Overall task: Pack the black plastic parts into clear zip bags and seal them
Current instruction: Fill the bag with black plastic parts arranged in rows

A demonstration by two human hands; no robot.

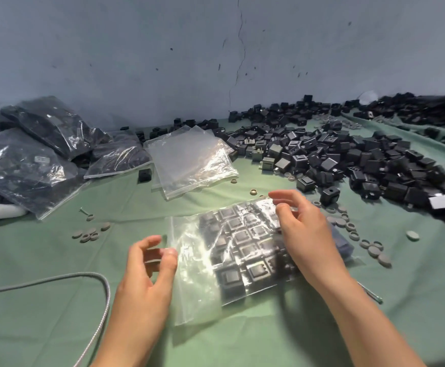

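A clear zip bag (pixel 232 260) lies flat on the green cloth (pixel 44 260) in front of me, with several black plastic parts inside it in tidy rows. Its zip edge faces left. My left hand (pixel 142 282) sits at that edge with loosely curled fingers, the thumb tip touching the plastic. My right hand (pixel 306 234) rests on the right half of the bag, its bent fingers reaching the bag's far corner. A large heap of loose black parts (pixel 348 154) spreads across the right side of the table.
A stack of empty clear bags (pixel 189 160) lies behind the filled one. Packed bags (pixel 30 154) are piled at the left. One black part (pixel 145 174) stands alone between them. Small grey rings (pixel 372 250) are scattered about, and a grey braided cable (pixel 102 300) curves at the near left.
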